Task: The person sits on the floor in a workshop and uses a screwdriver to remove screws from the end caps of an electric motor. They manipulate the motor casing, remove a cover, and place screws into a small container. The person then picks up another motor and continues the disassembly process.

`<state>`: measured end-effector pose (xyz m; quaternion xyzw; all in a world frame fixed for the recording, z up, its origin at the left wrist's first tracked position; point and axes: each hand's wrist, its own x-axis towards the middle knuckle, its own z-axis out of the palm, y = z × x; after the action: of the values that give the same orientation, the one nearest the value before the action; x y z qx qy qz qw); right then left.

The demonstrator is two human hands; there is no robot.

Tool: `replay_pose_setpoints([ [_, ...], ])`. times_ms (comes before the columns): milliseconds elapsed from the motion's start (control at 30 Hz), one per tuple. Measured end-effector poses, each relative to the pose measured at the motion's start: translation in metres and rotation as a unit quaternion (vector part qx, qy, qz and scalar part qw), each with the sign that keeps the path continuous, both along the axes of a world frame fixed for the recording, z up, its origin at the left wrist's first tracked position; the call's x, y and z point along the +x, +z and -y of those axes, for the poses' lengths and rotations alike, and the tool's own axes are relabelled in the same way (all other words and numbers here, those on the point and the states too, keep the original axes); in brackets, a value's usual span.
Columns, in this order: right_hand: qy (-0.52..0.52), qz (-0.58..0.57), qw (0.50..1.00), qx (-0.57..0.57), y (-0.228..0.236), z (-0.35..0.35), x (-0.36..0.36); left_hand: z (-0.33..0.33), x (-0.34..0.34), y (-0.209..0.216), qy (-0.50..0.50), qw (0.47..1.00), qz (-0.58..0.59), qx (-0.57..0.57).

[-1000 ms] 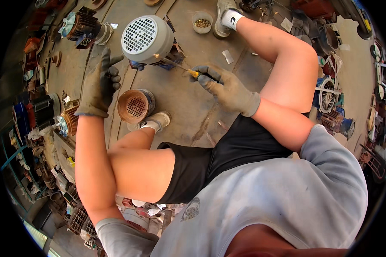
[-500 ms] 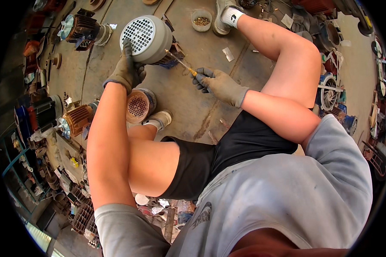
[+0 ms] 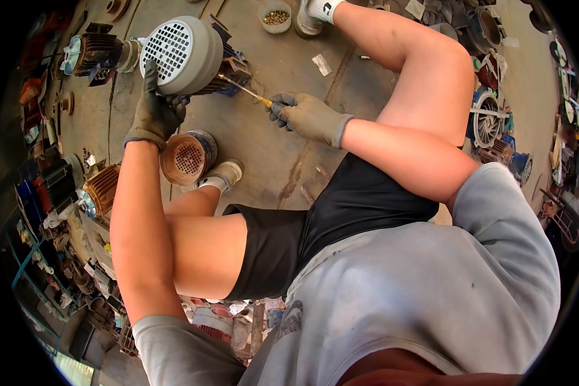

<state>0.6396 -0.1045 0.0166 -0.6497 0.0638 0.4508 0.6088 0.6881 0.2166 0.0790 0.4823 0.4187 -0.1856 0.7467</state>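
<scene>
Left hand [image 3: 153, 109]: gloved, fingers spread flat against the grey fan cover [image 3: 185, 55] of the electric motor; 1.0 s ago it hung lower, off the cover, so it now braces the motor.
Rusty cover [image 3: 186, 157]: a loose brown grille cap on the concrete floor [image 3: 270, 148], just below the left hand.
Motor: lying on the floor, grille toward the person.
Screwdriver [image 3: 246, 91]: tip at the rim of the motor's cover.
Right hand [image 3: 305, 116]: gloved, fingers clamped on the yellow handle, much as before.
Small bowl [image 3: 275, 14]: holds small parts, beyond the motor.
</scene>
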Motion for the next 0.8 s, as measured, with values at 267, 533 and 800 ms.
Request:
replay_pose_setpoints([
  [267, 0.014, 0.020, 0.999, -0.039, -0.036, -0.012, -0.002, -0.006, -0.001, -0.011, 0.008, 1.000, -0.006, -0.014],
  [533, -0.005, 0.011, 0.999, -0.044, -0.040, -0.021, -0.002, -0.009, -0.004, -0.015, 0.006, 1.000, -0.003, 0.001],
  [800, 0.025, 0.043, 0.998, -0.041, -0.040, -0.030, 0.004, -0.012, -0.002, -0.017, 0.003, 1.000, -0.006, -0.014],
])
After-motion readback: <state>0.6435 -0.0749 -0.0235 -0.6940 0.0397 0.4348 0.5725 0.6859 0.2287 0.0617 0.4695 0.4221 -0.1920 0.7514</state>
